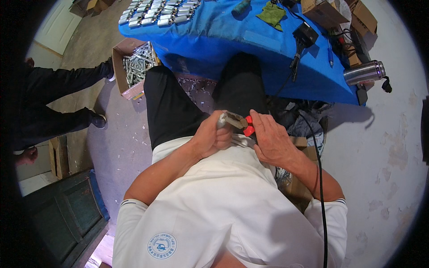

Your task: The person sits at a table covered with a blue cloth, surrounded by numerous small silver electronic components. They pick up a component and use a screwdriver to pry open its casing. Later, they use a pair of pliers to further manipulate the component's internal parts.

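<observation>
In front of my waist, my left hand [213,137] is closed, its fingers curled in. A small silvery piece [220,120] shows at its thumb and forefinger. My right hand [272,137] is closed around the red handles of a tool that looks like pliers [249,126]. Their worn metal head [235,119] points left and meets the silvery piece at my left hand. My right fingers cover most of the handles. Whether the jaws grip the piece is too small to tell.
A blue-covered table [201,42] stands ahead, with rows of silvery metal parts [156,12], a green cloth [271,16], a black adapter [305,35] and a steel flask [364,73]. A carton of metal pieces [120,67] sits at left. A black cable [320,178] hangs by my right arm. Another person's legs [67,78] are at left.
</observation>
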The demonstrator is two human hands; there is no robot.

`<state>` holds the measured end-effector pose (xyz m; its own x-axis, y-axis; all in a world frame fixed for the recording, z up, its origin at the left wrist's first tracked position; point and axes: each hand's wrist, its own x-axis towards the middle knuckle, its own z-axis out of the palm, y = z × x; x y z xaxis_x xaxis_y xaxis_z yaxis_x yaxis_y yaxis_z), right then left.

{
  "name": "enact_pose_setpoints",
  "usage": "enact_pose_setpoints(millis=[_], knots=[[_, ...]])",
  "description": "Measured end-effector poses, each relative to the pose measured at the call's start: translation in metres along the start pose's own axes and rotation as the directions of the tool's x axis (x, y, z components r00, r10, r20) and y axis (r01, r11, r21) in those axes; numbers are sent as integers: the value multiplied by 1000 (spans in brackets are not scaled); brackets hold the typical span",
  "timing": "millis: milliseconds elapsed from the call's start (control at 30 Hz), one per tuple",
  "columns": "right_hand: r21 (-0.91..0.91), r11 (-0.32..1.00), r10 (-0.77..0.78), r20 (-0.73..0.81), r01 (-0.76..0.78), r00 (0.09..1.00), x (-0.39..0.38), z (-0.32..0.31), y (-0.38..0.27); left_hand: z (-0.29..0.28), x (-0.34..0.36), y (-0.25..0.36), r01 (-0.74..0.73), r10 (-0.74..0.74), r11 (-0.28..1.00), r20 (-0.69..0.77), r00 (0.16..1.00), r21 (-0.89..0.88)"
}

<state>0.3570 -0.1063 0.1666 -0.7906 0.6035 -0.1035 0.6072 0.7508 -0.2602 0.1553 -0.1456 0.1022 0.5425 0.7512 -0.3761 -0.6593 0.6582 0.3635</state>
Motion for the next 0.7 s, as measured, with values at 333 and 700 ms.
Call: enact_pose_setpoints(millis=[333, 700], knots=[[-7, 998, -58, -62, 58, 996, 2, 4, 8, 1, -1, 0, 12, -12, 1000, -62, 998, 6], [-38, 998, -62, -76, 59, 995, 6, 1, 6, -6, 1, -1, -15, 17, 999, 38, 999, -51]])
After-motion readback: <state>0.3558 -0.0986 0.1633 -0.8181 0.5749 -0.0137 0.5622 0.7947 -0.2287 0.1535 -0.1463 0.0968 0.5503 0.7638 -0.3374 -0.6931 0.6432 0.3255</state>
